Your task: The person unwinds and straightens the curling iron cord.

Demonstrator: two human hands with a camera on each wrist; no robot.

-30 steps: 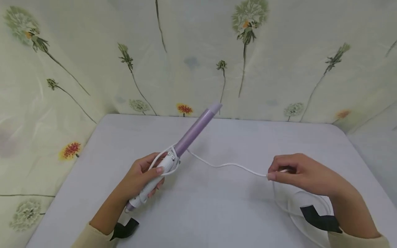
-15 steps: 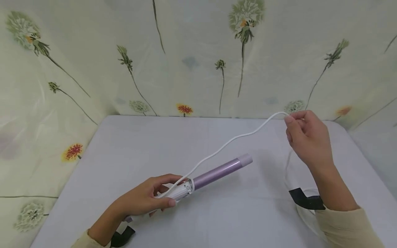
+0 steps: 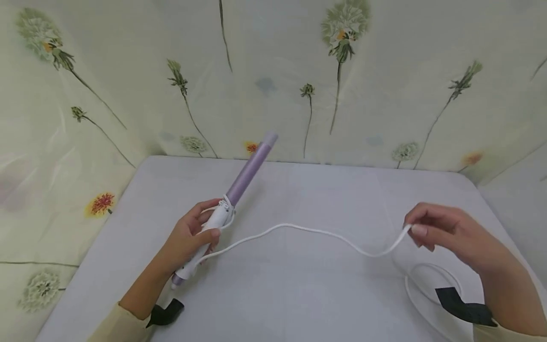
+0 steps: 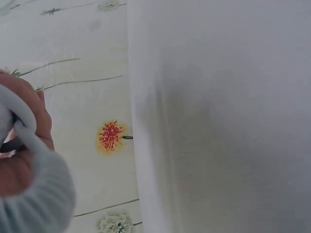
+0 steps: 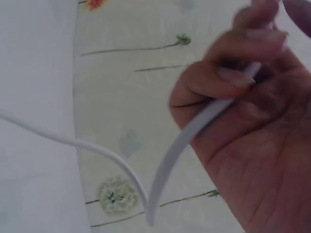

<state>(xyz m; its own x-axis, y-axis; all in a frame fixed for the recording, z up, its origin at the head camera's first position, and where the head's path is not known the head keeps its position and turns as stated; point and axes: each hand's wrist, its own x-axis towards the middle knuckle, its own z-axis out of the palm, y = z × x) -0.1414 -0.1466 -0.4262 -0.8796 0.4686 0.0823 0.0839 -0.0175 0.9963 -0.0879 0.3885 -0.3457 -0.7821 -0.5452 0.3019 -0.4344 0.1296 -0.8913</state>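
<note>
A curling iron with a purple barrel (image 3: 249, 173) and a white handle (image 3: 219, 217) tilts up and to the right, cord wound round the handle near the barrel. Fingers and thumb of my left hand (image 3: 188, 242) grip that handle; the left wrist view shows only part of this hand (image 4: 29, 111) at its left edge. From the handle's lower end a white cord (image 3: 290, 225) runs in a loose wave to my right hand (image 3: 457, 237), which pinches it between thumb and fingers. In the right wrist view the cord (image 5: 182, 145) passes under the curled fingers of this hand (image 5: 262, 126).
More cord (image 3: 408, 289) lies in loose loops on the white table (image 3: 307, 294), below and left of the right wrist. Behind the table hangs a flower-printed cloth (image 3: 265, 114). Black bands (image 3: 166, 313) show at both wrists.
The barrel, lower and flatter half a second ago, has swung up to a steeper tilt. My right hand has come down toward the table with the cord, which now leaves the handle's lower end.
</note>
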